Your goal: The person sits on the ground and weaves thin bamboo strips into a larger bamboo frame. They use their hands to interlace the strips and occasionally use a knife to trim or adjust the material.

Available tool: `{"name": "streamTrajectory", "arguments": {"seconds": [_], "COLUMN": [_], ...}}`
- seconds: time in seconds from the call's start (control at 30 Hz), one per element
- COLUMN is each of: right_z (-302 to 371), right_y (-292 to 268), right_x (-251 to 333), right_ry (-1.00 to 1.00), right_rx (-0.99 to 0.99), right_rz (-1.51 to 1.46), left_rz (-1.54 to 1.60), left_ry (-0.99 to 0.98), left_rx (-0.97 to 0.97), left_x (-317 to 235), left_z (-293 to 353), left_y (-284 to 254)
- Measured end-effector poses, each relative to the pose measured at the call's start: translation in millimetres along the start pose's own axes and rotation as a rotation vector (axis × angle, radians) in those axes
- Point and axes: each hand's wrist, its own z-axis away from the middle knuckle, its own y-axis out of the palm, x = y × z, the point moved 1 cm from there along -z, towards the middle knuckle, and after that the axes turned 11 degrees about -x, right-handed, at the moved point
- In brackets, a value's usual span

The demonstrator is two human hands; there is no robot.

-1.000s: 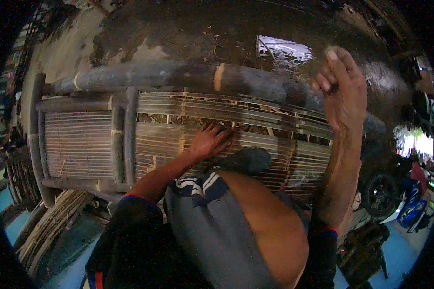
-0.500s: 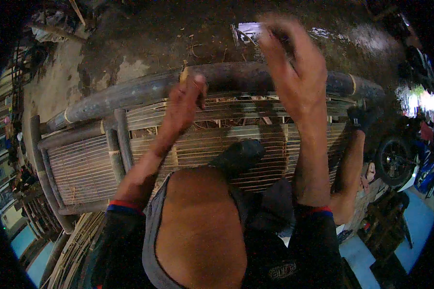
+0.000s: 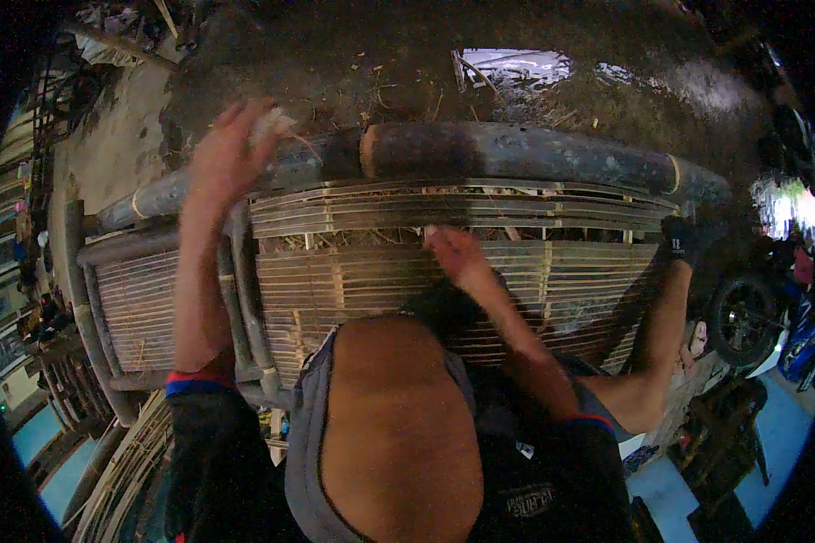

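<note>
A slatted bamboo bench (image 3: pixel 371 271) stretches in front of me, its thin slats tied across a frame with a thick dark bamboo pole (image 3: pixel 525 152) along the far side. My left hand (image 3: pixel 226 149), smeared by motion, is raised over the pole's left part. A pale, loose tangle of strands (image 3: pixel 272 127) shows at its fingers, one thin strand trailing right. My right hand (image 3: pixel 462 256) is low over the slats near the middle, fingers curled together at the long gap between them. Whatever its fingertips pinch is too small to make out.
Scraps litter the dark ground beyond the pole, near a shiny pale sheet (image 3: pixel 516 68). A bamboo frame end (image 3: pixel 77 271) and a bundle of long strips (image 3: pixel 140 462) are at left. My bare knee (image 3: pixel 398 416) is close. A motorbike wheel (image 3: pixel 743 319) stands at right.
My left hand has swung left and outward with the pale strands. My right hand has come down from beyond the pole to the slats. The view has shifted slightly.
</note>
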Motion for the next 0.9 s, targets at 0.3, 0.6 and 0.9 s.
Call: {"name": "streamTrajectory", "arguments": {"seconds": [0.3, 0.6, 0.9], "right_z": [-48.7, -63.1, -20.2], "right_y": [-101.8, -76.1, -70.4], "right_x": [130.1, 211.9, 133.7], "right_ry": [0.138, -0.142, -0.212], "right_rx": [-0.020, 0.086, 0.043], "right_rz": [-0.266, -0.155, 0.258], "left_rz": [0.566, 0.396, 0.434], "left_ry": [-0.524, -0.022, -0.327], "left_rx": [0.285, 0.342, 0.440], "left_x": [-74.4, -163.1, -136.9], "left_z": [111.4, 196.4, 222.8], "left_y": [-34.0, 142.6, 186.9]}}
